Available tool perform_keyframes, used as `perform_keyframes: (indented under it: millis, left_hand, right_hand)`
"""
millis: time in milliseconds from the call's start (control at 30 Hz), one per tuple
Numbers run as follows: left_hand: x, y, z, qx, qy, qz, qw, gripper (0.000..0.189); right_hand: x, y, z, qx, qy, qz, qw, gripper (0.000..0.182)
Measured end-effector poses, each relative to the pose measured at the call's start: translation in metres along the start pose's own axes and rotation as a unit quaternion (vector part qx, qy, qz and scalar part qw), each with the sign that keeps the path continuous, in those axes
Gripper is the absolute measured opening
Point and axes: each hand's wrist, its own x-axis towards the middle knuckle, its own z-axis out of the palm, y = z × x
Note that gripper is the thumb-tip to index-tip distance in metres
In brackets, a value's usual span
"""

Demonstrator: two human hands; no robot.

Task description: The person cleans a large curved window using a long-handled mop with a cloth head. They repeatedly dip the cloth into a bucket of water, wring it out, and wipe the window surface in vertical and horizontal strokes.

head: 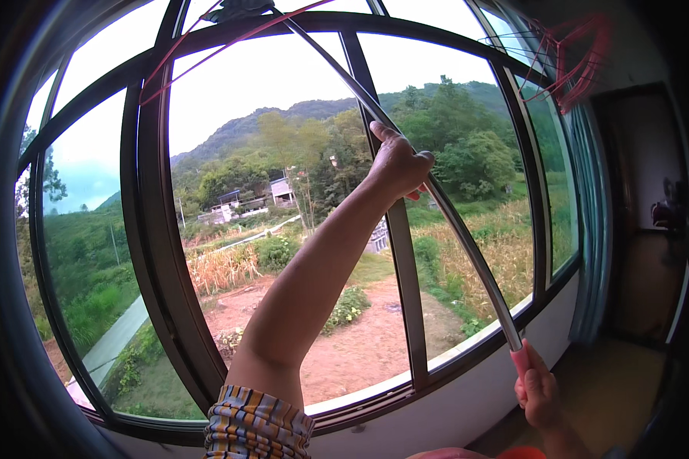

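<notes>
A long metal pole (468,229) slants across the window from lower right to top left. My left hand (399,163) grips it around its middle, the forearm reaching up from a rolled striped sleeve (258,424). Lower right, my right hand (537,384) is closed around the pole's pink handle (519,364). At the pole's upper end, a dark grey cloth-like head (238,8) is partly cut off by the picture's top edge, near the upper panes. Whether it touches the glass, I cannot tell.
Dark window frames (405,287) divide the large window. A pink hanger (206,51) hangs at upper left; several red hangers (568,69) hang at upper right. A teal curtain (588,229) and a doorway (637,218) are at right. Something orange-red (519,452) shows at the bottom edge.
</notes>
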Motion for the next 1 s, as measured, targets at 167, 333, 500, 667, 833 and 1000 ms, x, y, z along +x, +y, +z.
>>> perform_keyframes:
  millis: [167,333,500,667,833,1000]
  left_hand:
    - [0.038,0.028,0.055,-0.037,-0.111,0.008,0.993,0.102]
    - [0.072,0.038,0.099,-0.065,-0.107,-0.039,0.991,0.094]
    - [0.062,0.036,0.096,-0.111,-0.038,-0.003,0.993,0.083]
    - [0.017,0.017,0.081,0.008,0.000,0.023,1.000,0.088]
    - [-0.030,-0.001,0.046,0.029,0.040,0.000,0.999,0.086]
    - [-0.055,-0.031,0.003,-0.034,0.139,0.030,0.989,0.089]
  right_hand:
    - [-0.013,-0.003,0.001,-0.033,0.081,0.025,0.996,0.048]
    - [-0.010,-0.001,0.006,-0.075,0.137,-0.008,0.988,0.049]
    - [-0.018,-0.005,0.012,-0.048,0.129,-0.022,0.990,0.054]
    - [-0.046,0.007,0.014,-0.010,0.093,0.008,0.996,0.057]
    - [-0.060,0.032,0.014,0.011,0.071,-0.013,0.997,0.047]
    - [-0.056,0.028,0.028,0.097,-0.011,0.007,0.995,0.049]
